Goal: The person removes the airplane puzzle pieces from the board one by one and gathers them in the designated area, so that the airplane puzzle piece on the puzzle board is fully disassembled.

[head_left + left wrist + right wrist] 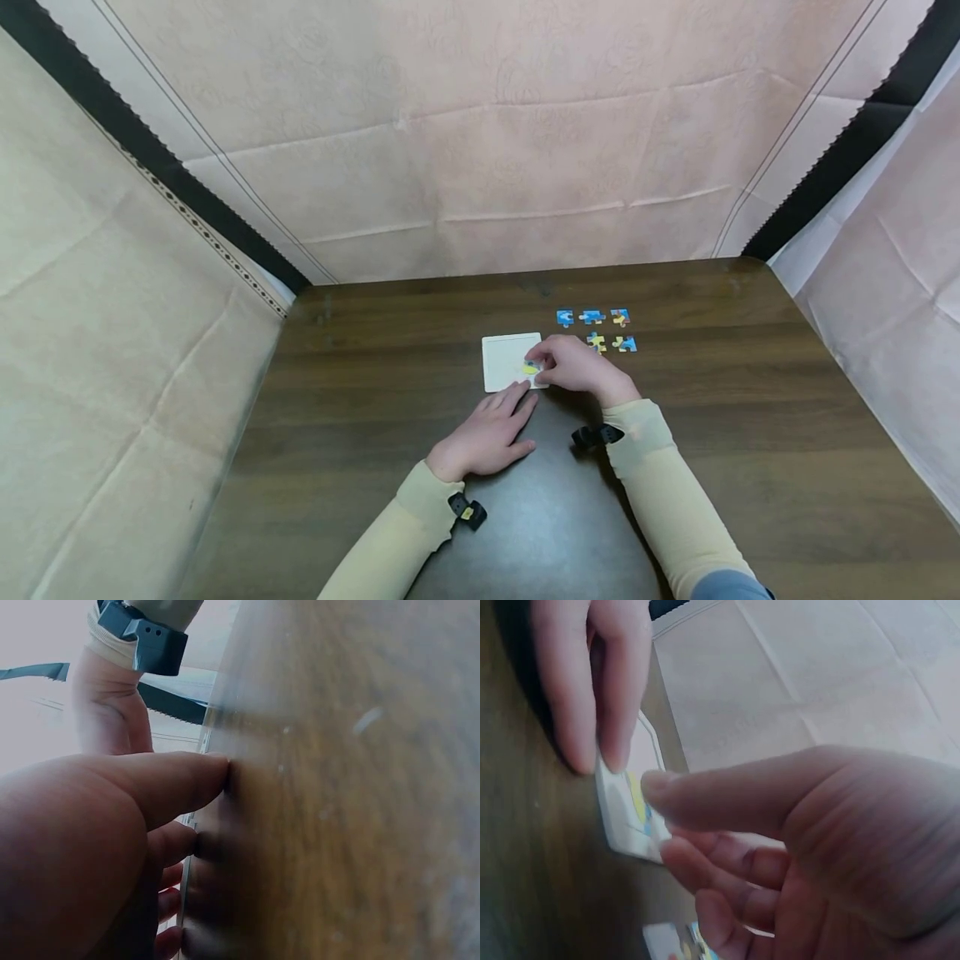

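A white square puzzle tray [504, 360] with a raised rim lies on the table. At its near right corner sits a yellow and blue jigsaw piece [530, 367], also visible in the right wrist view. My right hand [576, 367] reaches over that corner, thumb and index finger pinching the piece; the fingers partly cover it. My left hand [483, 433] lies palm down with fingers stretched forward, its fingertips touching the tray's near edge. In the left wrist view, the left thumb [180, 780] reaches to the tabletop.
Several loose jigsaw pieces lie in two rows beyond the right hand, among them a blue one [565, 317] and a yellow one [596, 342]. The brown wooden table [360, 400] is bordered by pale cloth walls [525, 167] at the back and sides.
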The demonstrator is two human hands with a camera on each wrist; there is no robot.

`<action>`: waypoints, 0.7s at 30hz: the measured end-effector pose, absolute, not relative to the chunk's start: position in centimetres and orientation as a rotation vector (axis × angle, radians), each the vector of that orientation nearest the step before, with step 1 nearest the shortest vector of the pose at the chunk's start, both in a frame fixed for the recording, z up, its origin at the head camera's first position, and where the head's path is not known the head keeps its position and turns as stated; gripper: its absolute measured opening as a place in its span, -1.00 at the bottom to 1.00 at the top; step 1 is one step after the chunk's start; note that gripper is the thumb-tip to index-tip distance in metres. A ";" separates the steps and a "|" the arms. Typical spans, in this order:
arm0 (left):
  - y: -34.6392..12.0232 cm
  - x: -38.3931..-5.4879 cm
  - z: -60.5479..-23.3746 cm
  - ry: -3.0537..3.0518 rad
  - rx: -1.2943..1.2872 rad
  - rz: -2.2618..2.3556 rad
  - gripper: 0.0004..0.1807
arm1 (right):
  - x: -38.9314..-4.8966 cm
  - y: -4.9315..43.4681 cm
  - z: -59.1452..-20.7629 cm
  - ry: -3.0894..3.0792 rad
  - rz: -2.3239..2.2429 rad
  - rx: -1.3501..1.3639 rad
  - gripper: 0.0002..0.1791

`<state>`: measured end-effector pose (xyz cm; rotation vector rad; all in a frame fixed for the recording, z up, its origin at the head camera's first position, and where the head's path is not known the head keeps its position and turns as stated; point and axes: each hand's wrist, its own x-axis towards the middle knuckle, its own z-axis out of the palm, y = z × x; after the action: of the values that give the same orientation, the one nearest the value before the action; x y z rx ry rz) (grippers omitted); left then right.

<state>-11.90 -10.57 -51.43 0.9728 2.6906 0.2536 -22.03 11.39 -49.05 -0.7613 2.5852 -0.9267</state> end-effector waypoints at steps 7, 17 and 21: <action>-10.5 -11.9 -51.4 2.694 0.987 0.274 -0.17 | -22.1 10.9 -49.5 2.634 -0.847 -0.711 -0.59; -10.6 -12.0 -51.5 2.686 0.973 0.257 -0.16 | -22.1 10.7 -49.5 2.636 -0.857 -0.648 -0.63; -10.6 -12.0 -51.6 2.689 0.979 0.258 -0.17 | -22.2 10.6 -49.6 2.640 -0.855 -0.645 -0.63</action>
<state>-11.95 -10.64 -51.58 0.9787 2.6894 0.2579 -22.17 10.57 -49.60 -0.6453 2.6397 -0.8552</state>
